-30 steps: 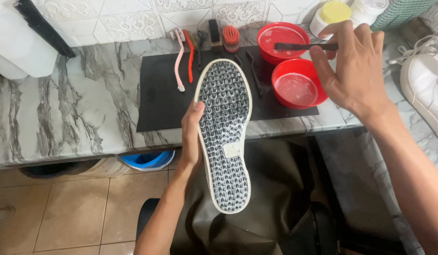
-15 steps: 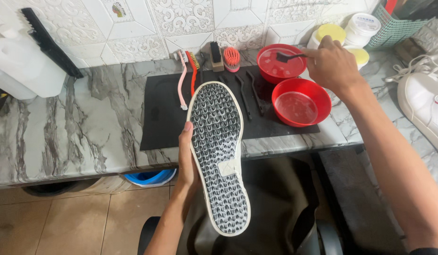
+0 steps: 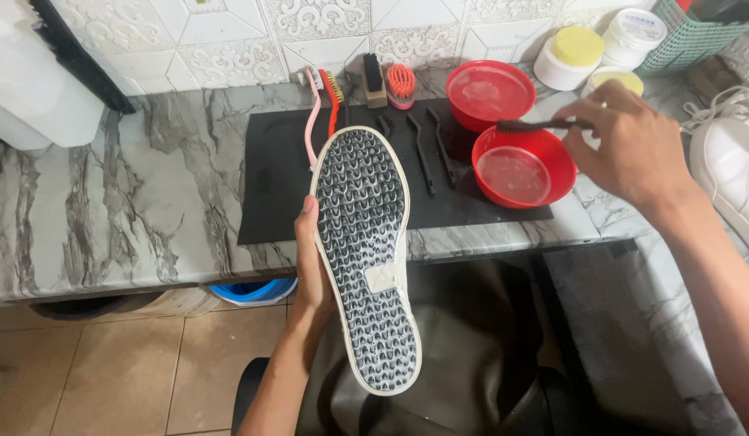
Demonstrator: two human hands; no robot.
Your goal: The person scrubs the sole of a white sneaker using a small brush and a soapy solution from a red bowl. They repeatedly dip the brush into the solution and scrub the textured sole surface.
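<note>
Shoe (image 3: 365, 258) with its bumpy grey sole up is held by the left hand (image 3: 310, 266), fingers wrapped around its left side, near the front edge of the marble counter (image 3: 132, 218). The right hand (image 3: 633, 145) pinches a dark brush (image 3: 536, 125) over the near red bowl (image 3: 524, 165) on the black mat (image 3: 269, 186). Another red bowl (image 3: 489, 93) sits just behind. Small brushes (image 3: 427, 149) lie on the mat between shoe and bowls.

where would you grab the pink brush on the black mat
Judging by its pose, grip the pink brush by its slim handle on the black mat, coming from the left. The shoe in the left hand covers its right side, and an orange brush lies close there.
</note>
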